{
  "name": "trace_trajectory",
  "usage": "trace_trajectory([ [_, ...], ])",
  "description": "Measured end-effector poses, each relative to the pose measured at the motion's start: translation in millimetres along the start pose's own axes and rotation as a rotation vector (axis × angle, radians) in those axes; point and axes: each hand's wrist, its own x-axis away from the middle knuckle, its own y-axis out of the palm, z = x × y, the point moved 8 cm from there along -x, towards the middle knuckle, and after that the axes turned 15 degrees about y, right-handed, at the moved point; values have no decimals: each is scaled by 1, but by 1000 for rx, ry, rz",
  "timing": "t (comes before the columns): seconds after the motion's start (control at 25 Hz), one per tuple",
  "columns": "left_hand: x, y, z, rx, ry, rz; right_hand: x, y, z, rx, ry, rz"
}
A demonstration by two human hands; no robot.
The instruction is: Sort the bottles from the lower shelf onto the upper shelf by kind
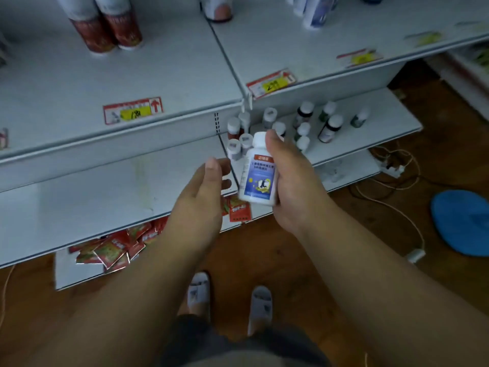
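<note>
You've got one white bottle (pixel 258 170) in your right hand (pixel 291 181), held upright in front of the lower shelf (pixel 370 133), label facing you. Read the label now: blue panel, orange tab on top. Match it before you lift.

Likely home: the blue-labelled bottles (pixel 315 11) at the back of the upper shelf (pixel 304 49), right bay. Label match is my guess; those are blurred. The red cans (pixel 105 30) in the left bay are a different kind, so don't go there.

Set it down upright, label out, just beside its own kind, not in front of the price tag (pixel 271 83).

Grip: right hand wraps the body, thumb up near the cap, fingers curled round the far side. Firm enough, no need to squeeze harder.

Left hand (pixel 203 192) is loose and holds nothing, fingers relaxed, just beside the bottle but apart from it. Use it to steady the bottle or leave it free.

Rest of the batch (pixel 291 125) stands mixed on the lower shelf, right bay.
</note>
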Motion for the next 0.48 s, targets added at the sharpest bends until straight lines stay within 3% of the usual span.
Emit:
trace_trajectory([
  [0.24,0,-2,106,-73,225,-194,92,7,-105,101,-297,60],
  [0.48,-27,14,156,-91,333,-355,99,1,-146,51,-364,191],
])
